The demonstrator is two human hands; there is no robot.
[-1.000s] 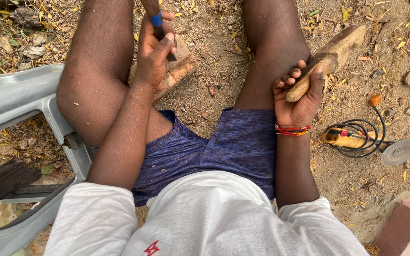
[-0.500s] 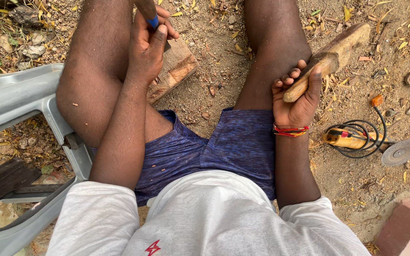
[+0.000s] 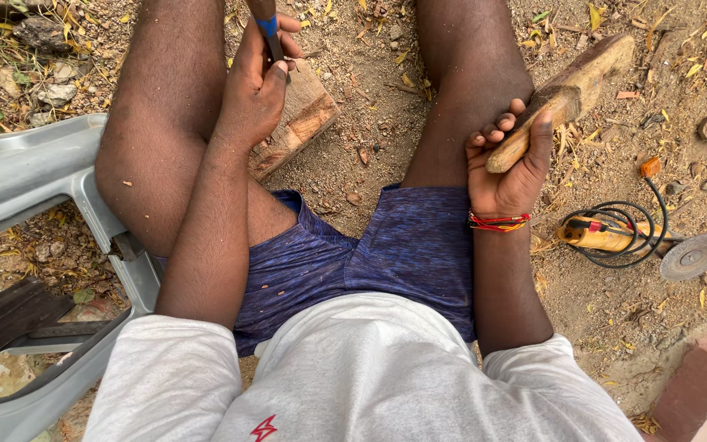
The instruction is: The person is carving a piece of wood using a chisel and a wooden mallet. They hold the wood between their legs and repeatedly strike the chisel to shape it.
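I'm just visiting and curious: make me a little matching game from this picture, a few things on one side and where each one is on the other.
Things:
1. wooden mallet
2. blue-handled tool
3. wood block
4. angle grinder

Places:
a. on the ground between the legs, under the left hand
b. lying on the dirt to the right, cord coiled
c. gripped in the right hand
d. gripped in the left hand

Pairs: 1-c, 2-d, 3-a, 4-b
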